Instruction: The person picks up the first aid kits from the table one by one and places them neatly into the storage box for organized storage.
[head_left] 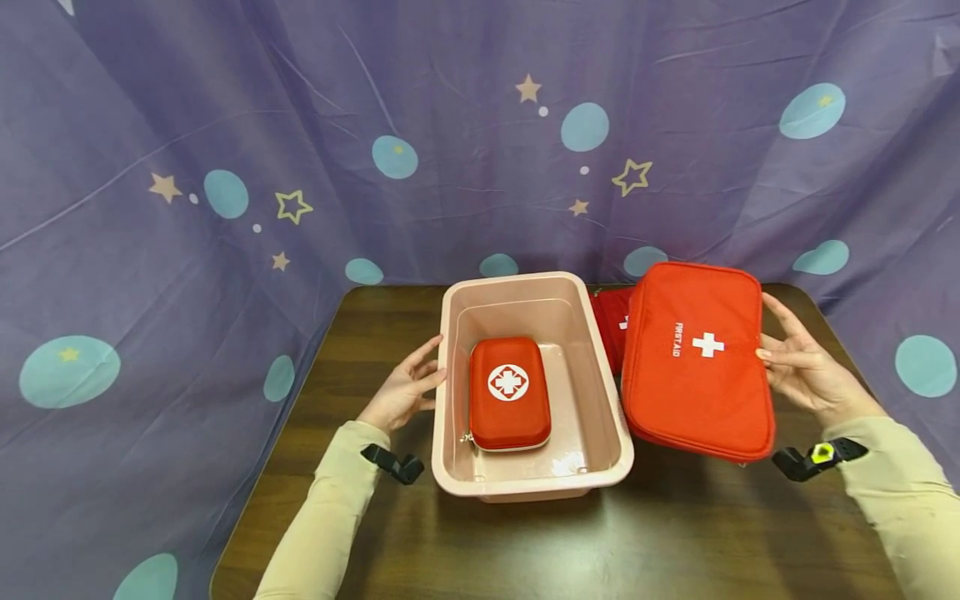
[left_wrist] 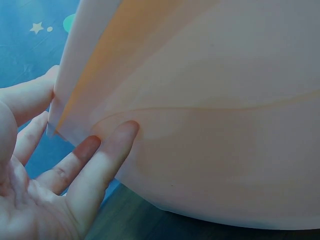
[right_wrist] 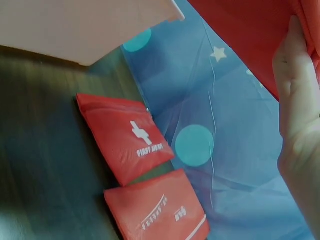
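Observation:
My right hand (head_left: 813, 371) grips a large red first aid bag (head_left: 693, 400) by its right edge, thumb on the front face. The bag is raised and tilted beside a pale pink plastic bin (head_left: 592, 433), overlapping the bin's right rim in the head view. Inside the bin, toward its left wall, a smaller red hard-shell first aid case (head_left: 510, 425) lies with its white cross emblem up. My left hand (head_left: 407, 387) touches the bin's left side, its fingers (left_wrist: 107, 170) straight against the outer wall.
Two flat red pouches lie on the dark wooden table (head_left: 360, 333) near the curtain: one marked with a cross (right_wrist: 125, 137), the other with white lettering (right_wrist: 160, 207). A purple-blue curtain (head_left: 450, 208) with stars and dots hangs behind and to both sides.

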